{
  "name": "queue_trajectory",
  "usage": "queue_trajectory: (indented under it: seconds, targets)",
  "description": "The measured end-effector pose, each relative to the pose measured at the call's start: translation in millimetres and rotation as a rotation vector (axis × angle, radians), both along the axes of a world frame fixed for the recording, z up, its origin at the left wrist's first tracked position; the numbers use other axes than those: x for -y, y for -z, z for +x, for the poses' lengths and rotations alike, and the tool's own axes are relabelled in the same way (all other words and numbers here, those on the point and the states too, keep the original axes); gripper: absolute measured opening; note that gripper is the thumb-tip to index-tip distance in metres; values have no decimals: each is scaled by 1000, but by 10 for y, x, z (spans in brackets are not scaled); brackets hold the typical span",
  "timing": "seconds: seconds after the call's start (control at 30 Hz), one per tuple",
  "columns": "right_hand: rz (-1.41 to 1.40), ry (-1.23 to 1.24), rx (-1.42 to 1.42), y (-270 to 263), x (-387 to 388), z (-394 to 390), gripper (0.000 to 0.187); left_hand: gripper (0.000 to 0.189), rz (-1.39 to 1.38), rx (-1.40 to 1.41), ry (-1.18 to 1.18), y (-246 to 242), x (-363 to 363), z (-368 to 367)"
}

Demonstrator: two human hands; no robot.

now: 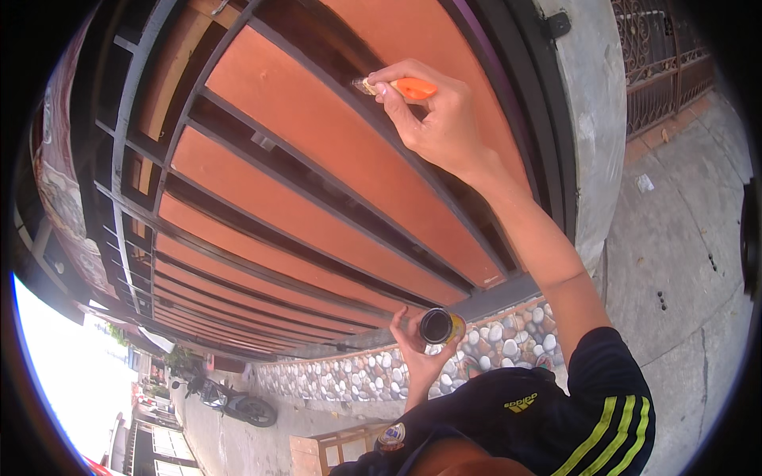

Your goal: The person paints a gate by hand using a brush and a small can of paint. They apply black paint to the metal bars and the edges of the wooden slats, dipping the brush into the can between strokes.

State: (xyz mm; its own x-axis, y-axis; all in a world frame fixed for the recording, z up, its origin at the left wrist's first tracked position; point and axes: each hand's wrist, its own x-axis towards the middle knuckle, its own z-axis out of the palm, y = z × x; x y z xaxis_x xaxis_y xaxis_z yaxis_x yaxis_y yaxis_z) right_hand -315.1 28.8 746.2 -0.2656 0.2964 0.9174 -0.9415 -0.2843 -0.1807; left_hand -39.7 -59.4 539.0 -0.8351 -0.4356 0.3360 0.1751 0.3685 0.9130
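My right hand (437, 110) grips a paintbrush (415, 88) with an orange handle, its bristle end against or just over a dark metal bar of the gate. Orange panels (333, 143) alternate with dark bars and gaps across the gate. Lower down, my left hand (419, 351) holds a small open tin (436, 326) of dark paint, with a yellow label on its side. The tin is close to the gate's bottom edge. Whether the bristles touch the bar cannot be made out.
A pebble-faced strip (500, 345) runs along the gate's foot. At the right stand a grey concrete post (598, 149) and an ornate metal fence (649, 77) beside concrete paving. A motorcycle (229, 401) is parked at lower left, and a wooden frame (339, 446) lies near my body.
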Motion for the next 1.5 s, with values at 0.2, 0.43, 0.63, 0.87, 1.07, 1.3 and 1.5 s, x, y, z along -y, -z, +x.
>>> queue_trajectory:
  seconds: [0.2, 0.43, 0.63, 0.87, 1.07, 1.3, 1.5]
  targets:
    - [-65, -37, -48, 93, -246, 275, 5, 102, 16, 5, 4, 1, -2, -4]
    - [-12, 123, -2, 141, -1, -11, 8, 102, 27, -4, 26, -2, -23, -6]
    - [-7, 64, 32, 194, 100, -60, 8, 102, 39, -5, 24, 44, 9, -6]
    - [20, -52, -15, 288, -180, 276, 9, 102, 53, 10, 3, 65, 13, -3]
    - [-4, 79, -3, 323, -262, 178, 10, 103, 22, 8, 51, 61, 4, -74]
    - [6, 90, 27, 292, 46, -26, 9, 103, 37, 20, 33, 17, -33, -57]
    - [5, 65, -45, 281, -45, 194, 10, 103, 61, 2, 24, 59, 2, -25]
